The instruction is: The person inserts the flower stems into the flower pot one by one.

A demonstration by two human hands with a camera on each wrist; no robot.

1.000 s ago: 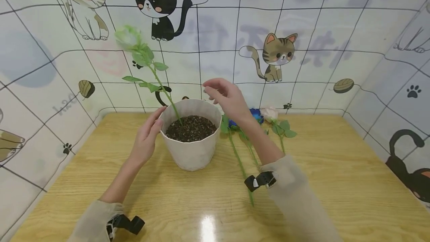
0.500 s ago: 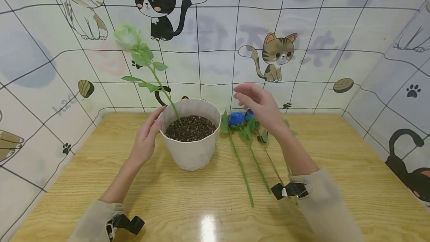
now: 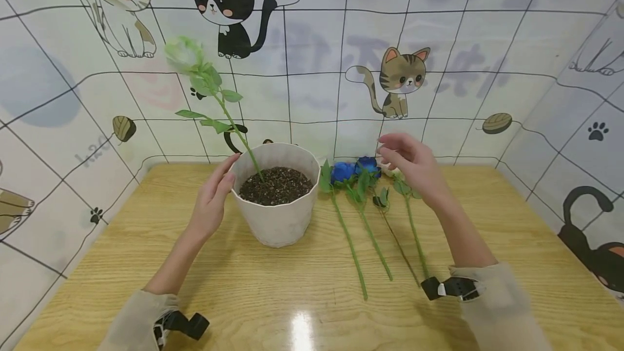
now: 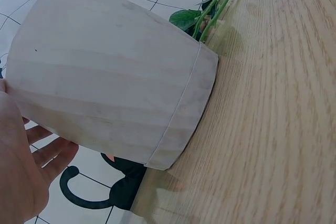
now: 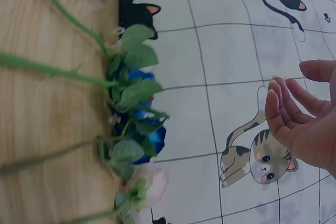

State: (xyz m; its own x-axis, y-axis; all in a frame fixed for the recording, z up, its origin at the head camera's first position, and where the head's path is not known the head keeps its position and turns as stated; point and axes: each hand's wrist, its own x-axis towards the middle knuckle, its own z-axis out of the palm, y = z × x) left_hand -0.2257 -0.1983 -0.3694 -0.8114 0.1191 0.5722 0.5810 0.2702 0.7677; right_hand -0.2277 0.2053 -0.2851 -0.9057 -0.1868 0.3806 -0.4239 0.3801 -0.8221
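A white pot (image 3: 275, 226) of dark soil (image 3: 280, 186) stands on the table. One pale green-white rose (image 3: 185, 56) is stuck in the soil, its stem leaning left. My left hand (image 3: 212, 199) rests against the pot's left side near the rim; in the left wrist view, its fingers (image 4: 60, 156) lie along the pot wall. My right hand (image 3: 414, 167) hovers with loosely bent fingers and nothing in them. Below it lie a blue rose (image 3: 343, 171), a darker blue rose (image 3: 368, 166), a brownish stem (image 3: 397, 237) whose bloom is hidden, and a pale pink rose (image 5: 149, 187).
The loose stems lie side by side on the wooden table (image 3: 273, 291), right of the pot, blooms toward the back. Behind the table rises a cloth backdrop (image 3: 312, 96) printed with cats and grid lines.
My right hand has moved right, away from above the pot's rim to above the loose roses, uncovering the blue blooms and stems. The left hand and the pot have stayed in place.
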